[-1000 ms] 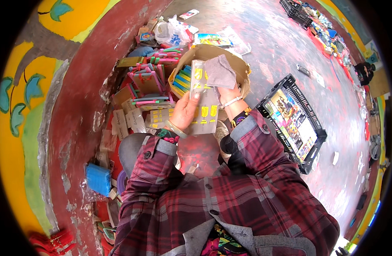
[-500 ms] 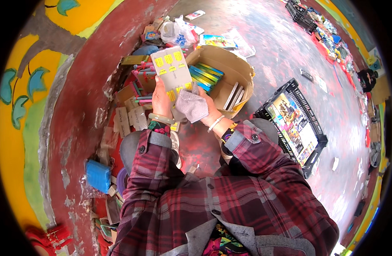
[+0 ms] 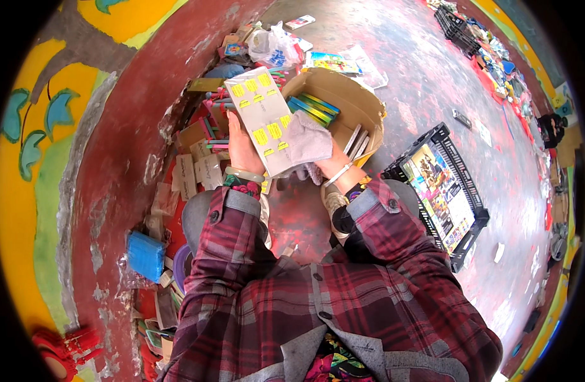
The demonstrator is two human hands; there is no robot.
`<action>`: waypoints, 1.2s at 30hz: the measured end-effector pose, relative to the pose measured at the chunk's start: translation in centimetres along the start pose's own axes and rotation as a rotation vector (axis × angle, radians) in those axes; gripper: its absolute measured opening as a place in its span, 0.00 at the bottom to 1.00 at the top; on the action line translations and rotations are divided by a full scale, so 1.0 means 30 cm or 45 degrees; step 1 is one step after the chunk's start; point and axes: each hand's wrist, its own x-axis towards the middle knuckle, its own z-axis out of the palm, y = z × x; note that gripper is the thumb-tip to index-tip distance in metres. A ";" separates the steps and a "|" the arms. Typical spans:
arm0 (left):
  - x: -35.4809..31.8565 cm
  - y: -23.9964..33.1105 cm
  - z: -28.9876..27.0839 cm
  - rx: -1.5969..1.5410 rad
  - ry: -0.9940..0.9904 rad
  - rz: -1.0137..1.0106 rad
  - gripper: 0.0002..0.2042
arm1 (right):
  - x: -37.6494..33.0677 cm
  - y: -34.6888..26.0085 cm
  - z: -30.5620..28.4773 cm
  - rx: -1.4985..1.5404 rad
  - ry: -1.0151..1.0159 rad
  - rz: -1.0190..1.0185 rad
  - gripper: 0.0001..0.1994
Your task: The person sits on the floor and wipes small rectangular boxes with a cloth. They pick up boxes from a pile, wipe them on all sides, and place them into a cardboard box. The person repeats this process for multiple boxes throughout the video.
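Observation:
A flat grey box [image 3: 255, 105] with yellow labels is held up in front of me. My left hand [image 3: 243, 148] grips its left edge, fingers partly behind it. My right hand [image 3: 332, 162] has a greyish-lilac cloth [image 3: 310, 139], which lies against the right side of the flat box; the cloth covers most of that hand's fingers. Just beyond stands an open cardboard carton [image 3: 359, 95]. Inside the carton are several blue, green and yellow slim packs [image 3: 310, 108] and a few thin upright items [image 3: 356, 142] at its right.
Piled along the red wall at left are pink-edged packs [image 3: 215, 121], a white plastic bag [image 3: 274, 47] and a blue wrapped pack [image 3: 146, 256]. A black crate [image 3: 477, 207] with a colourful printed sheet stands at right. More goods [image 3: 493, 62] line the far right wall.
The flat box has come nearer and now shows more of its labelled face. My right hand has moved right, and the cloth has spread from a bunch against the box's side.

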 end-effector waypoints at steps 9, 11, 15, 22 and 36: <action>-0.006 0.020 0.008 -0.056 -0.034 0.018 0.33 | 0.009 -0.167 -0.075 -0.668 0.333 -0.413 0.20; -0.008 0.010 0.010 -0.107 -0.111 -0.063 0.33 | -0.045 -0.207 0.047 -0.653 0.112 -0.312 0.22; -0.004 -0.001 -0.019 -0.023 -0.096 -0.188 0.36 | -0.075 -0.192 0.151 -1.268 -0.416 -0.380 0.27; -0.032 -0.108 -0.031 0.101 0.039 -0.127 0.27 | -0.055 -0.124 0.111 -1.341 -0.150 -0.574 0.24; -0.032 -0.036 0.014 0.029 -0.111 -0.195 0.32 | -0.085 -0.115 0.160 -1.372 -0.330 -0.765 0.33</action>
